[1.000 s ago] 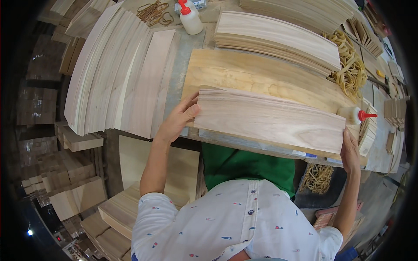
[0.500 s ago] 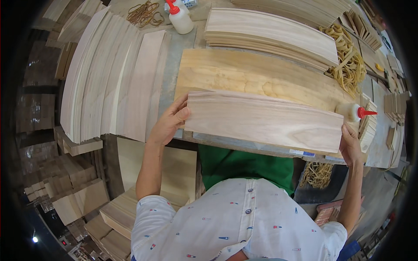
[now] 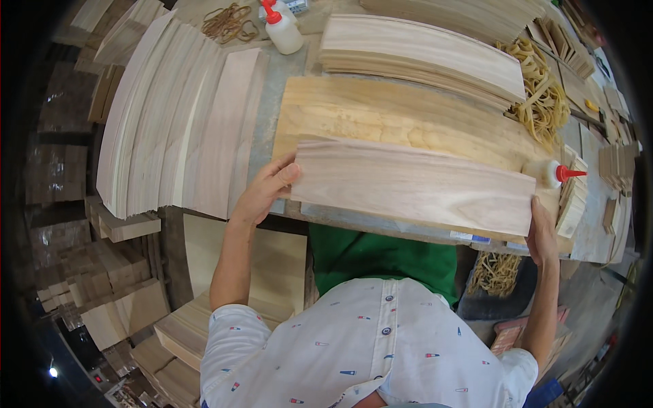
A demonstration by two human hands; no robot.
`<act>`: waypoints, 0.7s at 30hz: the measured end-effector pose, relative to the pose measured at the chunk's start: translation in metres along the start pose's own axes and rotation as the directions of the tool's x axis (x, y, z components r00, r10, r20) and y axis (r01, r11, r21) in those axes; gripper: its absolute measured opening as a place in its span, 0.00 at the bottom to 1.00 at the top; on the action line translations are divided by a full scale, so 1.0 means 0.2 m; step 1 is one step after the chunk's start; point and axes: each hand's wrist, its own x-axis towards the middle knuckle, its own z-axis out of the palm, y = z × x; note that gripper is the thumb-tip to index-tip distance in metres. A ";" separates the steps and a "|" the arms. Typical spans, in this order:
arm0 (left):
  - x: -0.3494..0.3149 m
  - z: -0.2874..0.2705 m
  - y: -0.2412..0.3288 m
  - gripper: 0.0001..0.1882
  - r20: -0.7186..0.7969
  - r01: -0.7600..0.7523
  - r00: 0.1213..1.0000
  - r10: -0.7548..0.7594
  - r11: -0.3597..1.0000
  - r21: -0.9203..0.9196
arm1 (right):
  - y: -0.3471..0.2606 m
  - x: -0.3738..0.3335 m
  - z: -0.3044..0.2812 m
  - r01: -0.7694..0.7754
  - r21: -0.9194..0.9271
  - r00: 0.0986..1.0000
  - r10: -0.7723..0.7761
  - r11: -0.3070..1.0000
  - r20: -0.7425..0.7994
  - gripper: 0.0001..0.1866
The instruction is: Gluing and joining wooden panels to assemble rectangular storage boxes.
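While hands (image 3: 401,211) grip veneer sheet (image 3: 415,185), board (image 3: 381,119) beneath

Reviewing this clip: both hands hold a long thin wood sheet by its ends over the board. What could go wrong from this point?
1. The thin wood sheet is gripped only at its ends by the left hand and right hand; it might flex or crack mid-span.
2. The glue bottle lies right beside the sheet's right end; a nudge could knock it away or smear glue.
3. The sheet may land skewed on the board beneath.
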 end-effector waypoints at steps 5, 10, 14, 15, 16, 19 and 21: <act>0.02 0.00 -0.06 0.30 -0.051 -0.017 0.999 0.016 1.000 -0.021 | 0.05 0.01 0.07 0.067 0.078 0.995 -0.061 0.995 -0.078 0.30; -0.02 0.02 -0.09 0.29 -0.095 -0.061 0.994 0.051 0.992 -0.110 | 0.01 -0.05 0.15 0.006 0.062 0.993 0.002 0.998 -0.121 0.32; -0.19 0.04 -0.17 0.31 -0.047 -0.042 0.998 0.036 0.990 -0.133 | 0.13 -0.21 0.17 0.052 0.068 0.992 -0.043 0.996 -0.121 0.35; -0.23 0.06 -0.20 0.33 -0.049 -0.027 0.999 0.020 0.989 -0.146 | 0.11 -0.24 0.19 0.039 0.084 0.992 -0.029 0.996 -0.120 0.36; -0.25 0.07 -0.21 0.35 -0.051 -0.013 0.999 0.005 0.987 -0.159 | 0.10 -0.26 0.20 0.026 0.099 0.993 -0.014 0.995 -0.118 0.36; -0.25 0.09 -0.19 0.36 -0.030 0.001 1.000 -0.007 0.979 -0.203 | 0.12 -0.24 0.19 -0.021 0.181 0.996 0.036 0.983 -0.079 0.37; -0.25 0.06 -0.20 0.35 -0.027 -0.029 0.999 0.024 0.980 -0.197 | 0.12 -0.23 0.16 -0.025 0.179 0.999 0.032 0.983 -0.042 0.39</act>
